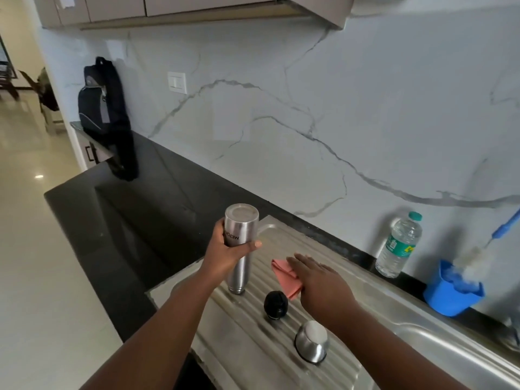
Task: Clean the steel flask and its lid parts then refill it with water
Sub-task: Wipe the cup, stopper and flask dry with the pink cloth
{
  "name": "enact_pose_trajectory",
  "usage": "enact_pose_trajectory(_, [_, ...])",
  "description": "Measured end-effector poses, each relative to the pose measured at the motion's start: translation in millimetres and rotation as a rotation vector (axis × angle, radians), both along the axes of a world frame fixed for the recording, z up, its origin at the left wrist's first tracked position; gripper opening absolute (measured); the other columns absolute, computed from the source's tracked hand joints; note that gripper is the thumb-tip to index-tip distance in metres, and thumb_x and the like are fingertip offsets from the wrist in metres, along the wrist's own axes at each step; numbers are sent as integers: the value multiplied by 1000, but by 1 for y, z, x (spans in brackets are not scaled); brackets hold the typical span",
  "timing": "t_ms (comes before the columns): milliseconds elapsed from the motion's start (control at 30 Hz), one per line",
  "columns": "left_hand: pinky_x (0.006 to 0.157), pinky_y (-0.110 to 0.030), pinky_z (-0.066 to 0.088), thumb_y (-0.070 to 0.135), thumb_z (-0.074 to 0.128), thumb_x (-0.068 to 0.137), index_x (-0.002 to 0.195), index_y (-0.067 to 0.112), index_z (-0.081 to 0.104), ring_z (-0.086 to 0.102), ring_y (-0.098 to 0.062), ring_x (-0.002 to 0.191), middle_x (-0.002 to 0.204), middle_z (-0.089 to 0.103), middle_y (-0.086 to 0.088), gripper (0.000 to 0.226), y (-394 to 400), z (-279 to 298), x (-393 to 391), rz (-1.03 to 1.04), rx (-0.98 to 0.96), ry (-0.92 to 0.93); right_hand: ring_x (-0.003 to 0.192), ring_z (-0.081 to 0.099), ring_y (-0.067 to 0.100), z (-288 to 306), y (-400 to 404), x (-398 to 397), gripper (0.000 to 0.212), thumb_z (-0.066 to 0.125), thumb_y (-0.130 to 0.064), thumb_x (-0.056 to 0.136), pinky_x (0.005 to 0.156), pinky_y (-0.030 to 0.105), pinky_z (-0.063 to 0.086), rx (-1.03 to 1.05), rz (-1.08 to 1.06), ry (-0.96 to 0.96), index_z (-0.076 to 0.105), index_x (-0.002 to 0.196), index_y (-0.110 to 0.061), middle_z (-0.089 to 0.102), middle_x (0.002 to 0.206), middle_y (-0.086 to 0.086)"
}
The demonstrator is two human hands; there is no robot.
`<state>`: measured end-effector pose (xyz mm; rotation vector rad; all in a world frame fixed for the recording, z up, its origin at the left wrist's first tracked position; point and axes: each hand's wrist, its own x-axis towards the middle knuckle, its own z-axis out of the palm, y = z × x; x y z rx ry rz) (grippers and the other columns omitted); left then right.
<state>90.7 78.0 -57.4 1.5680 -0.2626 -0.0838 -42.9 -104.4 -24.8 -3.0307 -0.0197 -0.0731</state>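
Flask [241, 243]: steel, upside down, base up, mouth down on the ribbed drainboard [270, 342]; printed lettering reads inverted.
Left hand [225, 253]: wrapped round the flask's upper half; fingers [219, 235] curled behind the left side, thumb [253, 245] across the front, below the lettering.
Right hand [315, 280]: flat, palm down, fingers [305, 261] straight and close together, over the pink cloth [285, 277]; touching or just above, cannot tell.
Cloth: folded, on the drainboard just right of the flask, its right part hidden under the hand.
Black stopper [275, 304]: rounded, on the drainboard near the flask's mouth, just beside the cloth's near corner, apart from both hands.
Steel cap [312, 342]: upside down on the drainboard, nearer the camera than the stopper, below the right wrist, untouched.
Water bottle [399, 246]: clear plastic, green cap and label, upright on the dark worktop [157, 192] against the marble wall.
Blue cup [450, 294]: right of the bottle, holding a bottle brush [478, 256] with blue handle leaning right.
Backpack [107, 116]: black, standing at the far left end of the worktop.
Sink [450, 350]: steel basin at the right edge, partly out of view.
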Motion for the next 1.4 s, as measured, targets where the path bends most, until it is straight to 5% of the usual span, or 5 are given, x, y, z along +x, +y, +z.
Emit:
enact_pose_trajectory(400, [85, -24, 51, 35, 90, 62, 144, 23, 31, 58, -18, 120, 131, 53, 0, 102, 2, -3, -6, 29, 54, 8, 149, 8, 17, -8, 6, -3, 66, 42, -19, 98, 119, 31, 10, -20, -3, 35, 9, 154, -28, 3, 162, -2])
enact_pose_trajectory(600, [121, -46, -5, 88, 48, 68, 154, 32, -13, -23, -17, 148, 164, -15, 5, 120, -11, 32, -47, 348, 290, -419, 149, 6, 16, 5, -4, -22, 69, 41, -15, 96, 119, 32, 7, -42, -94, 5, 7, 154, -29, 2, 162, -4])
enact_pose_trajectory(767, [121, -39, -14, 77, 27, 89, 156, 15, -6, -13, -25, 152, 165, -7, -8, 97, -68, 44, -95, 82, 488, -897, 149, 13, 19, 10, -27, -58, 70, 41, -13, 91, 119, 31, 12, -52, -211, -52, 13, 154, -29, 10, 162, -1])
enact_pose_trajectory(1067, [119, -39, -17, 85, 17, 85, 157, 11, -5, -13, -22, 151, 165, -8, -8, 105, -171, -12, -184, -485, 629, -1020, 149, 13, 20, 7, -95, -192, 64, 42, -18, 95, 119, 32, 8, -86, -605, -23, 18, 153, -29, 11, 162, -1])
enact_pose_trajectory(1400, [114, -46, 8, 84, 23, 87, 152, 7, 30, 25, -32, 145, 156, 33, -17, 101, -279, -33, -327, -874, 785, -1133, 146, 24, 22, -1, -162, -406, 60, 43, -33, 88, 117, 33, 18, -20, -1091, -68, 37, 147, -27, 23, 159, 2])
